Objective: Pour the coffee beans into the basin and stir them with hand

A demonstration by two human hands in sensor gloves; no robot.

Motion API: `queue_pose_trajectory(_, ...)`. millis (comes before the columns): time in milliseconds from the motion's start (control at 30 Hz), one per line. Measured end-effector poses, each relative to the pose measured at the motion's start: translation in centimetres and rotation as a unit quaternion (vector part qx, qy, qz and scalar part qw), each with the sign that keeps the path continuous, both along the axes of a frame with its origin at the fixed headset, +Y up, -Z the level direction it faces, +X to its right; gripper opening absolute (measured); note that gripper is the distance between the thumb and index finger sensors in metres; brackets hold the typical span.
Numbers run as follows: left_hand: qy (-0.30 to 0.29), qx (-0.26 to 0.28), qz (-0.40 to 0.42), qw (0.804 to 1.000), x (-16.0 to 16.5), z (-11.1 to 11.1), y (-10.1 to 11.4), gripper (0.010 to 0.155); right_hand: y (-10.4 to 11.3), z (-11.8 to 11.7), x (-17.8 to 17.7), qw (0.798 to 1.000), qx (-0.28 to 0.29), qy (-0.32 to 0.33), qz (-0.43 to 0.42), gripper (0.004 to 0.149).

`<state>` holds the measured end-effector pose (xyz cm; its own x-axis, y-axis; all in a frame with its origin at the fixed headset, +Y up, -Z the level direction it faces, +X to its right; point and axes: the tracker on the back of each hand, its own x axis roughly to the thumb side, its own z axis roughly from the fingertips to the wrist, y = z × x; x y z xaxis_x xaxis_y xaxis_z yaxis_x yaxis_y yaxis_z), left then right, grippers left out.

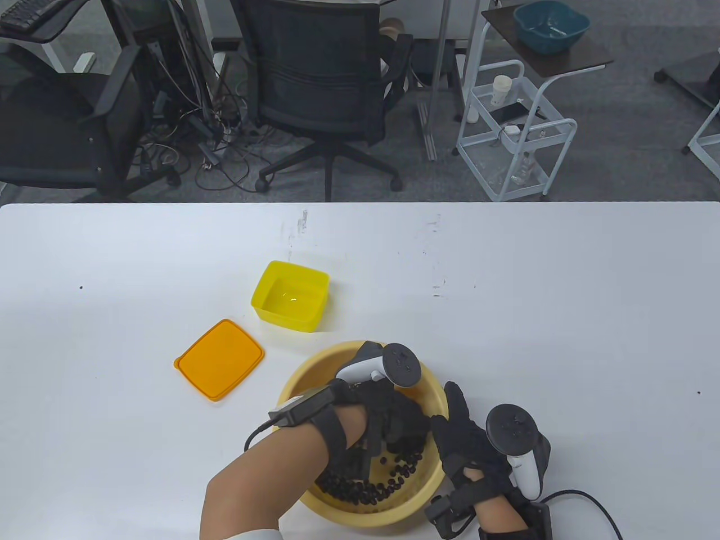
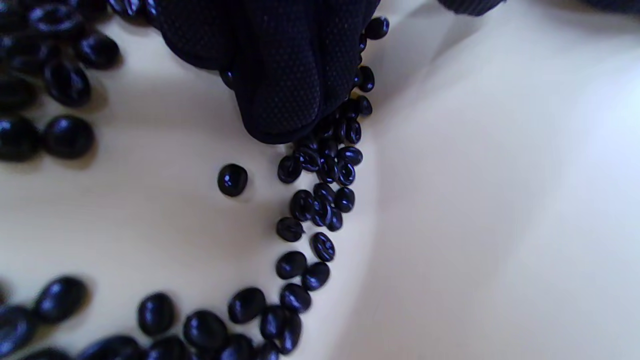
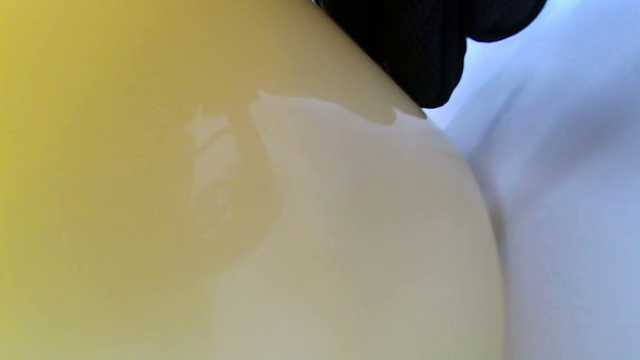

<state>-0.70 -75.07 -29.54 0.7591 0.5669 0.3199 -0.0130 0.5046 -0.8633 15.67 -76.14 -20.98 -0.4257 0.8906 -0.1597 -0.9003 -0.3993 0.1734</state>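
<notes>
Basin [image 1: 315,368] at table's near edge, beans [image 1: 365,490] inside. Left hand [image 1: 394,416] in the beans, fingers [image 2: 280,90] straight, holding nothing. Right hand [image 1: 458,436] braces the rim; grip unclear. Sweep slowly, wide circles, keep beans below rim.

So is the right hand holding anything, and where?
The right hand holds the yellow basin at its right rim, fingers against the outer wall. The left hand grips nothing; it is down among the coffee beans.

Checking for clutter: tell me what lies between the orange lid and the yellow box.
Nothing: in the table view only a bare strip of white table separates the orange lid from the yellow box.
</notes>
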Motion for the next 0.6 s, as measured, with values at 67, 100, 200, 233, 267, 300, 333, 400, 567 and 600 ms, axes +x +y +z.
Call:
queue_pose_trajectory(67,-0.016,0.061,-0.015,0.998,0.2,0.3,0.6,0.067,0.0,0.0,0.0,1.0,0.0,0.0,0.0,0.065)
queue_pose_trajectory(100,-0.031,0.102,-0.032,0.994,0.3,0.5,0.8,0.066,0.0,0.0,0.0,1.0,0.0,0.0,0.001,0.065)
queue_pose_trajectory(200,-0.075,0.199,-0.091,0.973,0.5,0.7,1.3,0.064,0.0,0.0,0.0,1.0,0.001,0.0,0.001,0.065)
queue_pose_trajectory(233,-0.09,0.23,-0.132,0.96,0.5,0.7,1.3,0.063,0.0,0.0,0.0,1.0,0.001,0.0,0.001,0.065)
queue_pose_trajectory(267,-0.099,0.245,-0.158,0.951,0.4,0.7,1.2,0.062,0.0,0.0,0.0,1.0,0.001,0.0,0.001,0.065)
queue_pose_trajectory(300,-0.113,0.267,-0.196,0.937,0.2,0.6,1.1,0.062,0.0,0.0,0.0,1.0,0.001,0.0,0.001,0.065)
queue_pose_trajectory(333,-0.117,0.285,-0.23,0.923,-0.1,0.6,1.0,0.063,0.0,0.0,0.0,1.0,0.001,0.001,0.002,0.065)
queue_pose_trajectory(400,-0.12,0.299,-0.289,0.902,-0.6,0.7,1.0,0.065,0.0,0.0,0.0,1.0,0.002,0.001,0.002,0.065)
queue_pose_trajectory(567,-0.125,0.241,-0.406,0.873,-1.5,0.8,0.5,0.072,0.0,0.0,0.0,1.0,0.003,0.001,0.004,0.065)
queue_pose_trajectory(600,-0.128,0.215,-0.423,0.871,-1.6,0.9,0.3,0.072,0.0,0.0,0.0,1.0,0.002,0.002,0.003,0.065)
